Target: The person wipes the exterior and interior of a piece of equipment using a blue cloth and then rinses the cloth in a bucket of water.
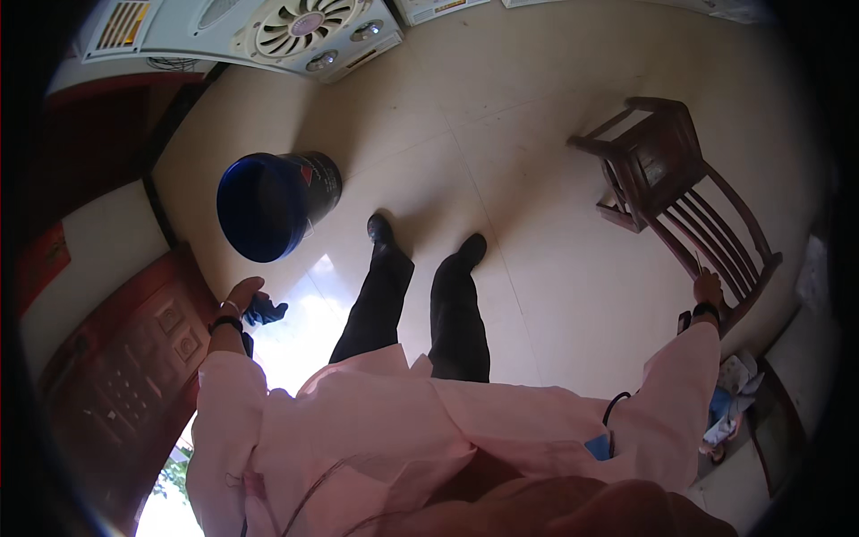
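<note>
On the left, my left hand (243, 295) has a crumpled dark blue cloth or glove (266, 311) in its grip, hanging just below the fingers. Nearest to it is a tall black bucket (321, 180) with a blue inside, standing on the floor. Far to the right, my right hand (707, 290) is closed around a thin, light, stick-like object (698, 262). It overlaps the back of a dark wooden chair (671, 151); whether it touches the chair I cannot tell. Both wrists wear dark bands.
A white ceiling-heater-like panel with a fan grille (288, 33) and round lamps leans at the upper left. A carved red-brown door (147, 349) stands open at the left, with daylight behind. Crumpled bags (728, 396) lie at the right. Pale floor tiles (530, 181) spread ahead of my feet.
</note>
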Demonstrator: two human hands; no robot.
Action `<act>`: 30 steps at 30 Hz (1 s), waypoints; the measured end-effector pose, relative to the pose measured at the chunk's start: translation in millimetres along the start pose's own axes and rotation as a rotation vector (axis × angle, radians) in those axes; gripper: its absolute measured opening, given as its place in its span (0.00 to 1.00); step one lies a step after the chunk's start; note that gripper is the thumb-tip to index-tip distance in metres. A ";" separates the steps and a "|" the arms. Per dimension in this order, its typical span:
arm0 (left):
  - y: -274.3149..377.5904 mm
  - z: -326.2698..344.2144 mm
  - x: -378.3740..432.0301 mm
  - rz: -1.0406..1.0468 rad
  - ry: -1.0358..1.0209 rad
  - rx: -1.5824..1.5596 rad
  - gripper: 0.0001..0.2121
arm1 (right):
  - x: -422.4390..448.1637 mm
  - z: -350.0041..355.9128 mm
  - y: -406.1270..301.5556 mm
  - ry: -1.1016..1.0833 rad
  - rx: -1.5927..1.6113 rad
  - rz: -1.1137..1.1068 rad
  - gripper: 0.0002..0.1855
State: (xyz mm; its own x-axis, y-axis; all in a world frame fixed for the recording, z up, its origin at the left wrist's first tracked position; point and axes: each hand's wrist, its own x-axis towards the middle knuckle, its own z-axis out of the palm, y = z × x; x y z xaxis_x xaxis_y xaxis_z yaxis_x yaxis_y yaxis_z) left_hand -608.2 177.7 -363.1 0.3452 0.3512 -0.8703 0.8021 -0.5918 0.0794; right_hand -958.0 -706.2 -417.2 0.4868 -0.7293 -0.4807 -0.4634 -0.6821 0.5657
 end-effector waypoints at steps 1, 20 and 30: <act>6.1 0.6 -5.7 0.051 0.041 0.029 0.20 | 8.2 10.4 4.9 -0.095 0.054 0.072 0.15; 65.9 11.5 -74.9 -0.003 -0.068 0.271 0.19 | 9.1 -36.2 -26.8 0.173 0.037 -0.213 0.14; 124.5 -27.5 -111.1 0.058 -0.164 0.331 0.22 | -47.1 -133.1 -66.0 0.198 0.235 -0.270 0.18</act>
State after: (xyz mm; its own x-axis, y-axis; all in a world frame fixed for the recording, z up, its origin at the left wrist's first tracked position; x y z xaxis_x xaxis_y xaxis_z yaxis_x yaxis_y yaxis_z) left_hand -533.3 84.9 -243.2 0.2810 0.2053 -0.9375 0.5737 -0.8191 -0.0074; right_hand -851.8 -619.8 -342.8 0.7366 -0.5142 -0.4395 -0.4450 -0.8577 0.2577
